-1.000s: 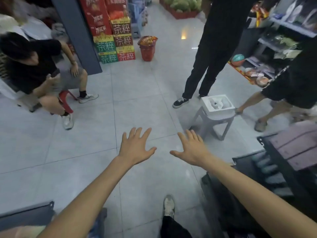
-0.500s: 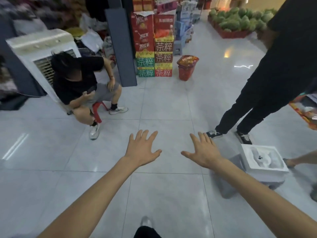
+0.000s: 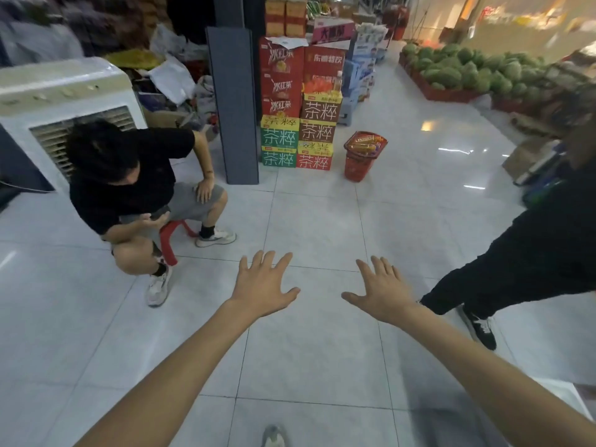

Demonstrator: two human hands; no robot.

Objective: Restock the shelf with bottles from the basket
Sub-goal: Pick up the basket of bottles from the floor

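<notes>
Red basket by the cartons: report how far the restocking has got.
Done: nothing visible; the red basket stands full on the floor beside the stacked cartons. In hand: nothing; left hand and right hand are open and empty, well short of it. Left: fetching the basket and all the shelving.

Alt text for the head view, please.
The left hand and right hand reach forward, open and empty, over a pale tiled floor. Ahead, a full red plastic basket stands beside stacked printed drink cartons; a person in black sits on a red stool at left.
</notes>
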